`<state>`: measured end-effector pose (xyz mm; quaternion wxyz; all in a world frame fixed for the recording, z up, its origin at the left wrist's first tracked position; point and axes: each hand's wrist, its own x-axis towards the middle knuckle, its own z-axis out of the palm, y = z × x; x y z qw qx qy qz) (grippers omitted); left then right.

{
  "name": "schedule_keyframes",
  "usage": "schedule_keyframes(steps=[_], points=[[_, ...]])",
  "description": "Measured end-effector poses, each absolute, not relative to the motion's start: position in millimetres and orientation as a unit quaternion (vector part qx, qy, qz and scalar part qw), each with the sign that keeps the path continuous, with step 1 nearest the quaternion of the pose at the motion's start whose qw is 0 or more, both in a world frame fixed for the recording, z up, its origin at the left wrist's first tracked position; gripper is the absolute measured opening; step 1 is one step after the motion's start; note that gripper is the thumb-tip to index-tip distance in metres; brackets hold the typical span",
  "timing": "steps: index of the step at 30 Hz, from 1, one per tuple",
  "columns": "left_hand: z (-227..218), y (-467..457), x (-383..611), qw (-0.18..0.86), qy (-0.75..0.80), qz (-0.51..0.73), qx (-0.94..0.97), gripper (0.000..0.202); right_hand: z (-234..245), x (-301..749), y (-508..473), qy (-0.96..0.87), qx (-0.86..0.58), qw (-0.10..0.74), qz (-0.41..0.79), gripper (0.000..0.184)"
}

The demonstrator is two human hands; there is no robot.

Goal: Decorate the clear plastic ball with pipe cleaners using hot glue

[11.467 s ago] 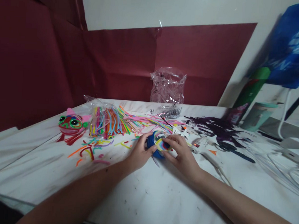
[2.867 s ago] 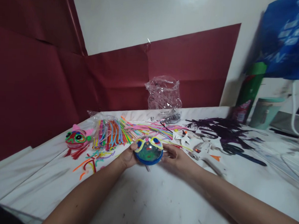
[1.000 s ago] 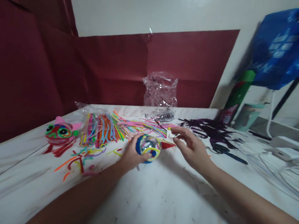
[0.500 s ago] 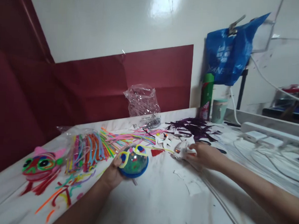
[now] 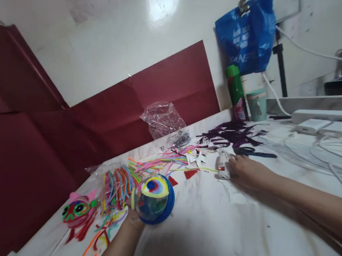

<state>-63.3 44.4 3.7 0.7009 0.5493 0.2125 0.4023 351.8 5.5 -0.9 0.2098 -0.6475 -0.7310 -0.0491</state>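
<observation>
In my left hand [image 5: 134, 216] is a clear ball with a blue rim [image 5: 170, 200], gripped from its left and lower side. A large eye of yellow, white, red and blue [image 5: 155, 186] faces me from its surface. Across the table, my right hand [image 5: 241, 170] has its fingers curled at the right side of a white device [image 5: 223, 169] with a small orange-red light; the fingertips are partly hidden. Red triangular scraps [image 5: 190, 174] and white paper cutouts [image 5: 196, 158] lie between the hands. A yellow pipe cleaner [image 5: 206, 169] reaches toward the device.
On the left sit a finished-looking red pipe-cleaner figure [image 5: 77, 211] and a bundle of coloured pipe cleaners [image 5: 116, 186]. Farther back are a clear plastic bag [image 5: 164, 122], purple strands [image 5: 230, 135], dark scissors [image 5: 254, 152], a green can [image 5: 236, 91], a cup [image 5: 257, 105] and white chargers [image 5: 314, 126].
The view has tilted and shifted. The ball has turned in my left hand, so one eye now faces me. My right hand stays by the white device, which shows more clearly.
</observation>
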Motion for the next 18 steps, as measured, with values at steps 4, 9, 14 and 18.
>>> schedule_keyframes(steps=[4, 9, 14, 18], points=[[-1, 37, -37, 0.718, 0.181, 0.425, 0.521, 0.065, 11, 348, 2, -0.718, -0.644, 0.256, -0.065, 0.019], [7, 36, -15, 0.689, 0.200, 0.497, 0.488, 0.091, 32, 329, 1, -0.683, -0.628, 0.373, 0.009, 0.008], [7, 42, -17, 0.675, 0.199, 0.532, 0.471, 0.085, 46, 304, -14, -0.698, -0.527, 0.457, 0.162, 0.027], [-2, 47, -18, 0.660, 0.204, 0.545, 0.476, 0.078, 53, 270, -41, -0.749, -0.419, 0.463, 0.224, 0.028]])
